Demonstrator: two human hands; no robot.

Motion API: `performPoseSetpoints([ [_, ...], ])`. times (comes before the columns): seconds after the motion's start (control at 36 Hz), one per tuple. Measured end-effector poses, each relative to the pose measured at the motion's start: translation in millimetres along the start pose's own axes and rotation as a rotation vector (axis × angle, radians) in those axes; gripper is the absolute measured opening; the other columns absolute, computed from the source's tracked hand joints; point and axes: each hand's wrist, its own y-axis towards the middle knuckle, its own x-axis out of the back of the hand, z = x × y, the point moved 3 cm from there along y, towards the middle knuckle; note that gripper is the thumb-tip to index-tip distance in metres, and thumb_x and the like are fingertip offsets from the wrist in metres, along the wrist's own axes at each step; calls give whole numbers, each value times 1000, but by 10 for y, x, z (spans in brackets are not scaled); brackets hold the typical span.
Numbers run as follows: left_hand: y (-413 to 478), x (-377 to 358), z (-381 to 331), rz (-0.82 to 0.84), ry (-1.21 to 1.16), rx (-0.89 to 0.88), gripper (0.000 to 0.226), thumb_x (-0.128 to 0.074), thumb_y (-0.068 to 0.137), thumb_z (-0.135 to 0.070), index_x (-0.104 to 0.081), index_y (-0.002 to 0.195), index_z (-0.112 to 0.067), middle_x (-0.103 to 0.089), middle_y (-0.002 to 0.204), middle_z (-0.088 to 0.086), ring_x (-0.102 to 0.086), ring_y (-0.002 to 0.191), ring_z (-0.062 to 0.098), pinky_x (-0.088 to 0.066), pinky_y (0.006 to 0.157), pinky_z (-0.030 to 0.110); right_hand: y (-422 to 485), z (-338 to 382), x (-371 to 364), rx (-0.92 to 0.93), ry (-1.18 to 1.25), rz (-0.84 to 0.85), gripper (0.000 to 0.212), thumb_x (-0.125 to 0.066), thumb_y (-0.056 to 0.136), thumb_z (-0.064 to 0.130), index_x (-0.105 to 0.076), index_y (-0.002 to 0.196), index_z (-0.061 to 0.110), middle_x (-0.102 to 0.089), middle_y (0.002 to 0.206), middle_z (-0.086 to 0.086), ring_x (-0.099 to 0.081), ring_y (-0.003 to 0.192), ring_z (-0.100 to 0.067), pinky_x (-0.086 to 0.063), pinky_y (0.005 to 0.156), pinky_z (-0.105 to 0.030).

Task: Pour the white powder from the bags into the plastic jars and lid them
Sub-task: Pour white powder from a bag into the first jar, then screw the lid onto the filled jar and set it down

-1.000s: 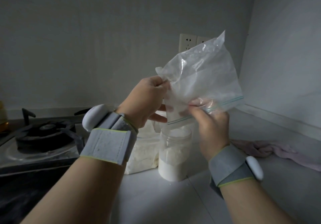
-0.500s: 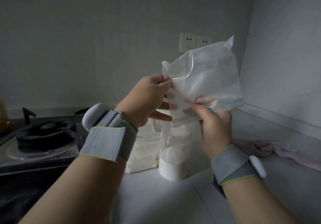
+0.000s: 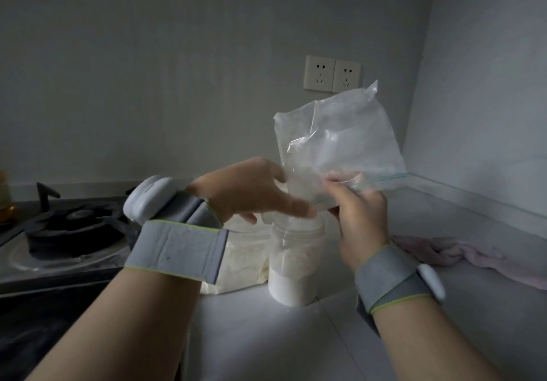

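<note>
Head view: jar (image 3: pixel 296 265) is the reference. It stands upright on the tabletop (image 3: pixel 266 342), clear plastic, mouth uncovered. White powder (image 3: pixel 291 287) fills its lower part, with residue clinging higher up the wall.

Zip bag (image 3: pixel 340 144) is directly above the jar, held inverted. Its zip strip with the blue-green line is at the bottom, just over the jar mouth, and the sealed corners point up. Bag looks nearly empty, only a powder film inside.

Right hand (image 3: pixel 362 218) is up and right of the jar. Its grip is closed on the zip bag, fingertips (image 3: pixel 337 179) pinching the zip edge.

Left hand (image 3: pixel 251 191) is up and left of the jar. Its grip is slack: fingers extended and spread, motion-blurred, index tip at the bag's left edge, thumb reaching toward the jar rim. Can't tell if the thumb touches the rim.

Grey bands (image 3: pixel 177 250) sit on both wrists.

Second bag (image 3: pixel 242 262), bulging with powder, sits just left of and behind the jar; contact unclear. Gas stove (image 3: pixel 74 226) is further left of the jar, well apart. Pink cloth (image 3: pixel 473 253) lies crumpled on the tabletop right of the jar. Two wall sockets (image 3: pixel 332 74) are on the wall behind and above the jar.
</note>
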Motion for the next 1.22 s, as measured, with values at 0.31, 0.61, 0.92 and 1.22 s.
performPoseSetpoints([
  [0.31,61,-286,75,139,124,1,52,-80,69,-35,-50,108,-20,-58,109,-2,-60,89,16,-54,65,26,-24,-2,11,-146,35,-88,16,-60,82,-1,-63,81,14,-63,74,-1,-59,68,-11,-48,62,-26],
  [0.61,-18,-469,35,20,63,104,64,-79,70,-39,-39,116,-21,-53,113,0,-56,90,16,-51,54,25,-9,206,274,-188,-74,-175,18,-57,84,2,-53,77,18,-54,69,0,-49,56,-10,-40,40,-13],
  [0.92,-133,-825,-124,-219,-171,60,62,-83,66,-29,-38,108,-16,-56,107,8,-58,96,25,-53,84,39,10,663,1004,-239,-326,-236,20,-52,86,7,-41,73,16,-47,70,-5,-45,56,-18,-43,50,-23],
  [1.22,-222,-949,-200,-234,-287,120,76,-86,64,-27,-39,123,-14,-54,113,8,-56,102,24,-52,89,38,-41,870,1374,-436,-419,-238,34,-49,93,16,-32,122,13,-41,82,-4,-49,79,-23,-41,40,-18],
])
